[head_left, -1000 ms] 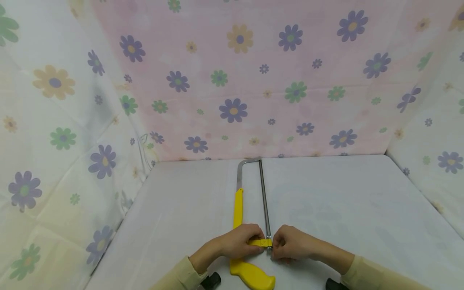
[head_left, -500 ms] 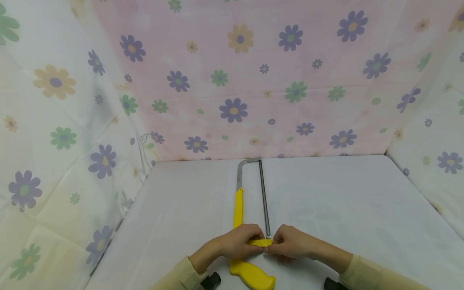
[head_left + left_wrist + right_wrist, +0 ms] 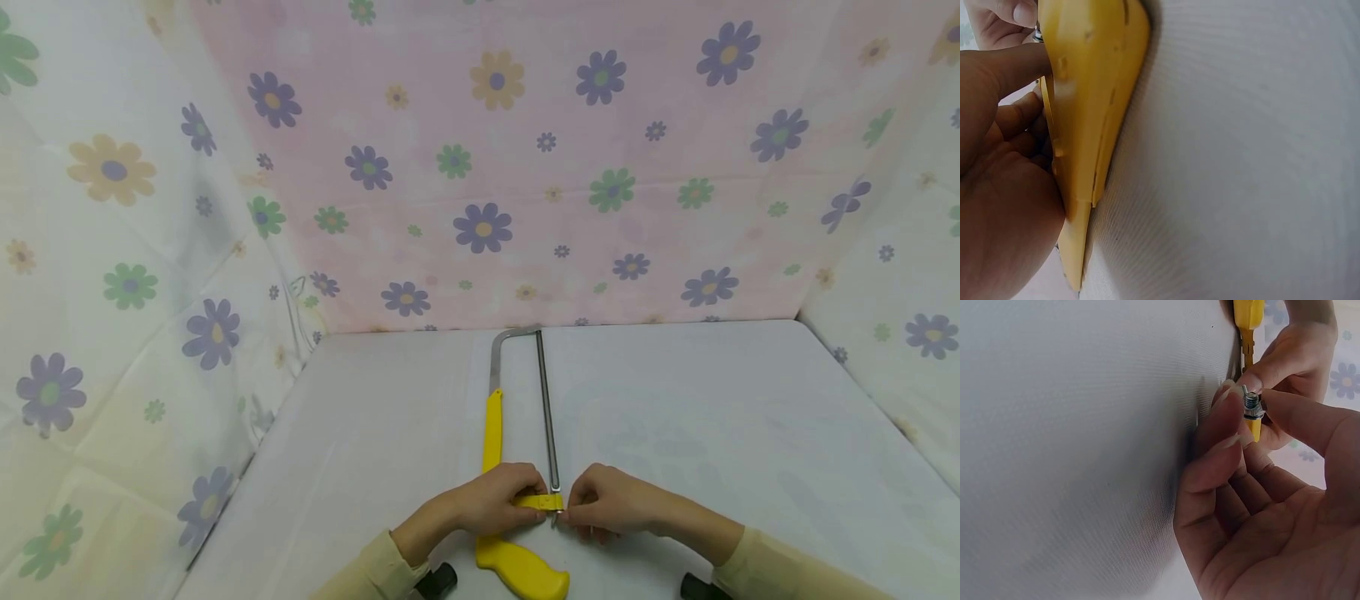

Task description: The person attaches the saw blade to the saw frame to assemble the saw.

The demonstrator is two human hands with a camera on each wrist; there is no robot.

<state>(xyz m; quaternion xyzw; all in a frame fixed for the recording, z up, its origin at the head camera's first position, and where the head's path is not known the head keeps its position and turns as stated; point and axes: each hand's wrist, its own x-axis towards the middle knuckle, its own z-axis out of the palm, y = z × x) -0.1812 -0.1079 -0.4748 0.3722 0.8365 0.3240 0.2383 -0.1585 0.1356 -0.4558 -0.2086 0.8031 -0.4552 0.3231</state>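
Observation:
A hacksaw (image 3: 492, 429) with a yellow handle and a grey metal front bow lies flat on the white table, its handle towards me. Its blade (image 3: 547, 408) runs along the right side of the frame. My left hand (image 3: 497, 498) lies over the yellow frame and grips the short yellow arm (image 3: 542, 502) at the blade's near end. My right hand (image 3: 615, 502) is beside that arm. In the right wrist view its thumb and index finger pinch a small metal wing nut (image 3: 1253, 414) on a threaded bolt (image 3: 1251, 399). The fingers partly hide the nut.
The white table (image 3: 712, 433) reaches back to a pink flowered cloth (image 3: 525, 167). White flowered cloth (image 3: 127, 317) hangs at the left side, with more at the right. Dark wrist gear (image 3: 437, 581) shows at the bottom edge.
My right fingers have moved in over the bolt end, then back slightly right, uncovering the metal tip again. The left hand and the hacksaw have stayed in place.

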